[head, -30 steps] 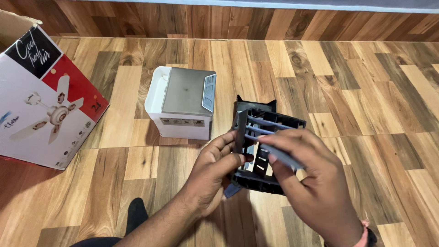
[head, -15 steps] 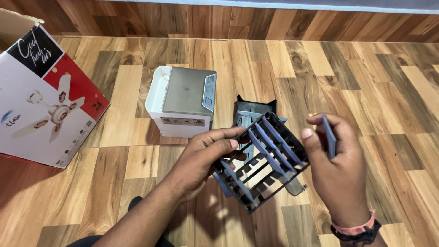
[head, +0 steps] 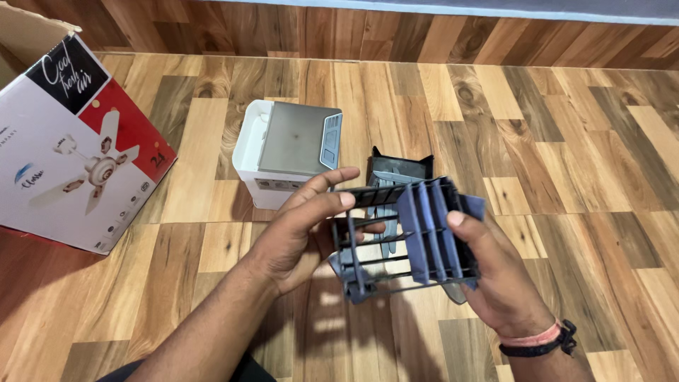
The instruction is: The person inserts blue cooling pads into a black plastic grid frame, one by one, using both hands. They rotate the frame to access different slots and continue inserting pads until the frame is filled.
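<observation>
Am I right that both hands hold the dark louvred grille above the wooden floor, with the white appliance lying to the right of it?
Not quite: in the head view the white appliance lies to the left of the grille, not the right. Both the left hand and the right hand do hold it above the wooden floor.

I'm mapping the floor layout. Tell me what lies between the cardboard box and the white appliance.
Nothing: in the head view, only bare wooden floor separates the cardboard box from the white appliance. Both hands hold a grey vane grille further right.
</observation>
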